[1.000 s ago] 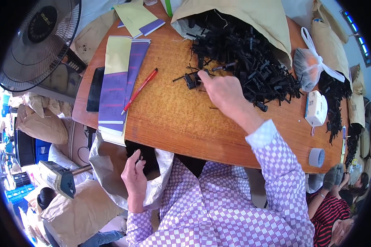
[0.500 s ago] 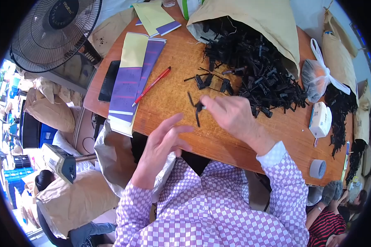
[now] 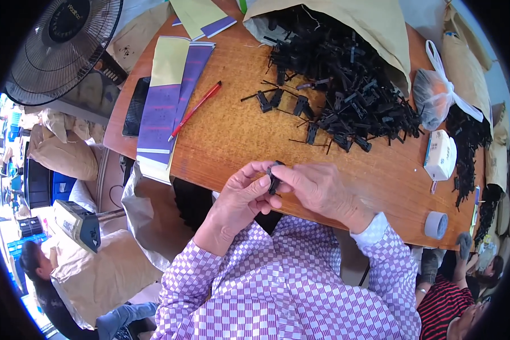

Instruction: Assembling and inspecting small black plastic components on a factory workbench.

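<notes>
At the near table edge, my left hand [image 3: 239,196] pinches a small black plastic part [image 3: 274,179] between thumb and fingers. My right hand [image 3: 321,190] closes on the same part from the other side, its thumb and forefinger at the upper end; its other fingers are curled. Beyond my hands a large heap of similar black parts [image 3: 357,105] with thin prongs spills from an open paper sack [image 3: 334,12]. A few loose parts [image 3: 302,106] lie left of the heap, apart from it.
Left on the wooden table [image 3: 232,136] lie a red pen [image 3: 195,110], purple-and-yellow paper sheets [image 3: 163,113] and a dark flat device [image 3: 136,107]. To the right are a knotted plastic bag [image 3: 432,99], a white packet [image 3: 440,156] and a tape roll [image 3: 436,225]. A fan [image 3: 65,48] stands at far left.
Both hands have come together near the table edge. My right hand has brought the black part down toward me, and my left fingers, spread before, now grip it.
</notes>
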